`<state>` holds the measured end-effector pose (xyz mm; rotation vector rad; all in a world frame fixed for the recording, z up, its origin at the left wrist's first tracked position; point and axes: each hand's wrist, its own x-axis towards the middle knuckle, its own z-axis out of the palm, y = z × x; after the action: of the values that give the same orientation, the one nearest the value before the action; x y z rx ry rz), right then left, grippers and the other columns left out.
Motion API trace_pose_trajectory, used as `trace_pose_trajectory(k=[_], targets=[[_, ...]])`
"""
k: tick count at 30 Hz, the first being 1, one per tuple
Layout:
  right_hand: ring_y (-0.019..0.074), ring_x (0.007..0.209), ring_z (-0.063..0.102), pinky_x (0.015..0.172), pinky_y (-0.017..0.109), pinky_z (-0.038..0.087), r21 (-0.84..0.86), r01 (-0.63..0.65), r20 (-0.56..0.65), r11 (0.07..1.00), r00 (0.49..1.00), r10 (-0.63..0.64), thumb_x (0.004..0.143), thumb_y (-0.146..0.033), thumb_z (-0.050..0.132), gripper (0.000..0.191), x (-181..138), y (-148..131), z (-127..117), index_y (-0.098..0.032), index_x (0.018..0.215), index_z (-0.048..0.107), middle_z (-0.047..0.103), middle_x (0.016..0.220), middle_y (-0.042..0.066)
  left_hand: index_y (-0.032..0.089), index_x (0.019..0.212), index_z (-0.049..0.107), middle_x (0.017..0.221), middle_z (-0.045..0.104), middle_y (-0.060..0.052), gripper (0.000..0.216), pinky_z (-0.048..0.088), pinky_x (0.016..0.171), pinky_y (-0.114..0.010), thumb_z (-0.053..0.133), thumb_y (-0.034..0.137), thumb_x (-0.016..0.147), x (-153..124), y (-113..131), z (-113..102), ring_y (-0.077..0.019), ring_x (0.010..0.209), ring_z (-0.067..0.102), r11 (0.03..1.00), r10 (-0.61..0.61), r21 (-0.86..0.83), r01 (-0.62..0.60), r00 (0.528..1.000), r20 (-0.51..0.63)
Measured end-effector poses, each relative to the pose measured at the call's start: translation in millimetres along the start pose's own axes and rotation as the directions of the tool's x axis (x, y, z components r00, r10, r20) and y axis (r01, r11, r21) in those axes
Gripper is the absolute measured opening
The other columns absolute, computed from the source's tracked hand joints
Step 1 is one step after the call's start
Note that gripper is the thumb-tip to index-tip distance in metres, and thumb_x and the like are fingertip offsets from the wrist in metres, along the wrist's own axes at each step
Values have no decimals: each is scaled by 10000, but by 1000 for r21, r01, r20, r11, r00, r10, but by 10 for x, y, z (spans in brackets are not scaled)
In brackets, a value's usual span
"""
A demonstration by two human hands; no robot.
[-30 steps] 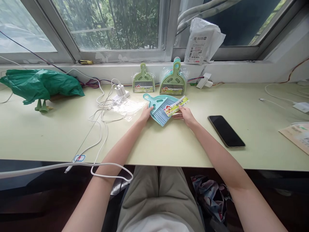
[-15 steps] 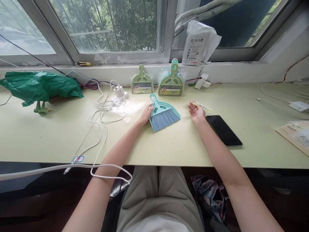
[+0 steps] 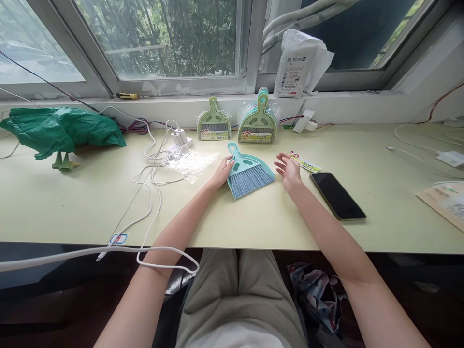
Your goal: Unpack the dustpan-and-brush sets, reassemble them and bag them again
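Observation:
A small blue dustpan and brush set (image 3: 248, 173) lies flat in the middle of the pale green desk (image 3: 253, 217). My left hand (image 3: 221, 172) grips its left edge near the handle. My right hand (image 3: 289, 169) hovers open just right of the set, fingers spread, holding nothing. A yellow-green paper label (image 3: 305, 163) lies on the desk beside my right hand. A crumpled clear plastic wrapper (image 3: 190, 162) lies left of my left hand.
Two wrapped green dustpan sets (image 3: 214, 121) (image 3: 258, 122) lean against the wall at the back. A black phone (image 3: 338, 195) lies to the right. White cables (image 3: 150, 179) and a charger sprawl on the left, beyond them a green plastic bag (image 3: 61, 129). A white parcel (image 3: 300, 63) sits on the sill.
My right hand pulled the paper label off the blue set, put it down to the right by the phone, let go and came back toward the set. My left hand stayed on it.

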<state>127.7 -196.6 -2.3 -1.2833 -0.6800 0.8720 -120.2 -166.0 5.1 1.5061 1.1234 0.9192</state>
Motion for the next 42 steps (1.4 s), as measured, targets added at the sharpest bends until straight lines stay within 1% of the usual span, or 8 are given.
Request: trace_pose_trajectory(k=[3,7,10,14,30,35,38,42], targets=[[179,811,633,691,299,489,-304,285,138,909,957,-254,878,-384,509,221,-143,-47,104,-242,948,663,699,983,51,219,1336,461,1297,603,-97,490,393,1039,-374,473,481,922,-15,-14,56,-243,1201,567,1000,15,27,-15,1000,0],[274,980,566,790,378,458,-602,684,507,412,726,-465,925,-480,494,320,-367,-52,247,-221,867,674,679,943,110,231,1325,458,1093,671,-72,518,410,1000,-374,487,534,906,-73,-24,180,-237,1059,621,999,44,26,-45,999,31],[291,971,541,768,394,452,-650,737,606,187,651,-457,954,-484,438,361,-486,1,328,-208,881,660,654,949,130,237,1257,495,1024,667,-65,464,412,973,-382,501,531,898,-129,-16,246,-245,1000,618,987,91,133,-91,996,9],[283,929,532,775,392,451,-679,723,592,124,640,-489,958,-443,426,320,-505,74,362,-207,880,629,622,939,122,254,1191,520,874,650,-40,399,431,902,-375,433,539,925,-177,14,269,-243,896,611,969,115,221,-111,993,-2],[269,1017,512,951,416,416,-572,672,498,470,740,-453,895,-346,398,190,-392,81,336,-239,803,526,564,956,92,241,1147,521,879,663,-26,354,442,805,-315,343,490,970,-174,113,220,-205,848,601,955,212,194,-225,973,87],[238,812,501,831,407,456,-17,403,435,915,827,-356,792,-701,359,445,-264,24,337,-276,703,455,474,773,41,233,1110,514,863,627,-14,277,430,803,-297,373,426,970,-69,20,124,-183,831,575,955,152,248,-161,987,55],[213,656,461,711,402,470,177,271,436,946,840,-323,696,-860,141,635,-127,-39,297,-289,679,415,413,682,20,229,1115,514,887,628,-18,261,432,821,-296,353,380,976,3,-26,-5,-177,858,573,947,150,284,-150,988,23],[187,606,418,650,367,443,312,194,416,930,852,-317,624,-879,309,597,83,-112,149,-294,654,425,390,651,7,226,1130,539,1021,650,-47,302,432,845,-307,343,393,974,25,-16,-147,-190,953,581,917,193,359,-174,981,-17]])
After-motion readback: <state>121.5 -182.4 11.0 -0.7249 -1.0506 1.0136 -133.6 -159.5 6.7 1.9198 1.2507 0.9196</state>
